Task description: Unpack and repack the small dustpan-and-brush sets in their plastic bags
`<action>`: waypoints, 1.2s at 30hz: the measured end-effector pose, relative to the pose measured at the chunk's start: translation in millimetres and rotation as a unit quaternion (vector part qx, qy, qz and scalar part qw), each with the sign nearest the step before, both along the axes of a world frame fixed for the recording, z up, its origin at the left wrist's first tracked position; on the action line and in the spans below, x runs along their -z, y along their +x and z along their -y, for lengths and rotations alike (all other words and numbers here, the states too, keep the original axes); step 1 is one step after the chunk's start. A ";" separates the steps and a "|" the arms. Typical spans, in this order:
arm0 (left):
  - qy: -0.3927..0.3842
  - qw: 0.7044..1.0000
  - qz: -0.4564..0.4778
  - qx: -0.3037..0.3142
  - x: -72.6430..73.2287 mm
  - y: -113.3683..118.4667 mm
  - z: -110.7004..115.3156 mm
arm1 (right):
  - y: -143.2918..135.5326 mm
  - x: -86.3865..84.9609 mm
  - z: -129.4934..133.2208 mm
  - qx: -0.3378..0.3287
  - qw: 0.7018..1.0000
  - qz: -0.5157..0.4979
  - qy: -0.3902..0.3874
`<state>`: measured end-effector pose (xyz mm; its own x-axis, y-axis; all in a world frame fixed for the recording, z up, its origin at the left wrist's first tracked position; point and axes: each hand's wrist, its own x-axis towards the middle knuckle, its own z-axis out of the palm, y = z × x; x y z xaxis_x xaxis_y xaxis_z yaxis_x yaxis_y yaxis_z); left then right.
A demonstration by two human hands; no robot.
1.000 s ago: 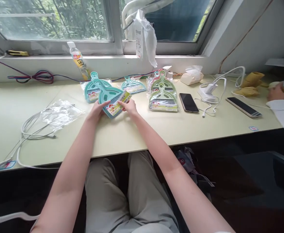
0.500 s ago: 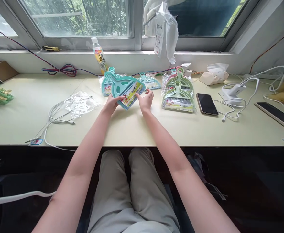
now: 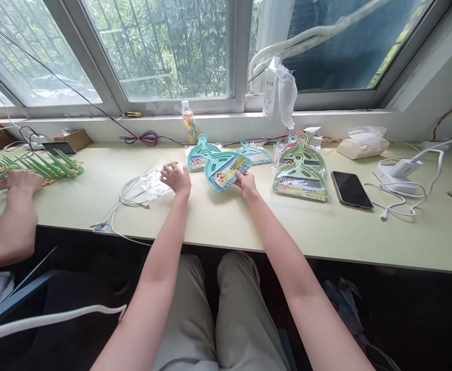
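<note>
My right hand (image 3: 247, 185) grips the lower right corner of a teal dustpan and brush set (image 3: 226, 170), tilted above the table, with a printed card across its bristles. My left hand (image 3: 176, 179) is off the set, fingers apart, over the edge of a crumpled clear plastic bag (image 3: 154, 183). Behind the held set are two more teal sets, one at the left (image 3: 197, 157) and one at the right (image 3: 254, 153), in clear wrap. Green wrapped sets (image 3: 300, 180) lie overlapping to the right, with a pink edge showing behind them.
A coiled white cable (image 3: 127, 198) lies left of my left hand. A phone (image 3: 351, 189), a white charger (image 3: 398, 175) and a tissue pack (image 3: 362, 144) are on the right. At far left, another person's hands (image 3: 24, 180) touch green plant-like stems (image 3: 58, 167). A bottle (image 3: 188, 123) stands behind.
My left hand has let go of the teal set and moved left to the plastic bag. My right hand still holds the set. The view has swung left, bringing another person's hands into sight.
</note>
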<state>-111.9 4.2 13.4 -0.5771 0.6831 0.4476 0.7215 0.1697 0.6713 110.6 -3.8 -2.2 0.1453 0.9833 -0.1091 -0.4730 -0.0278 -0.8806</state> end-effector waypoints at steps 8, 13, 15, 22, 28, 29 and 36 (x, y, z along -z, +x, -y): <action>-0.223 0.959 -0.170 0.048 4.1 -22.4 -5.4 | -3.7 -4.9 10.3 -0.011 1.000 -0.001 0.003; -0.211 0.959 -0.177 0.058 1.4 -20.2 -1.2 | -4.0 -8.8 15.6 -0.023 1.000 0.002 0.009; -0.191 0.963 -0.185 0.050 1.8 -19.1 0.9 | -4.1 -8.7 16.0 -0.027 1.000 0.009 0.005; -0.182 0.971 -0.149 0.048 -5.4 -18.5 7.7 | -7.9 -9.0 16.6 -0.070 0.997 0.039 0.013; -0.034 0.972 -0.184 0.144 -10.2 -6.8 16.7 | -9.7 -12.7 16.9 -0.097 0.994 0.039 0.029; -0.027 0.967 -0.192 0.168 -9.4 -4.1 17.0 | -7.9 -13.1 16.4 -0.097 0.994 0.042 0.027; -0.022 0.962 -0.138 0.234 -4.7 3.3 15.8 | 13.0 -14.5 9.9 -0.039 0.996 0.071 -0.038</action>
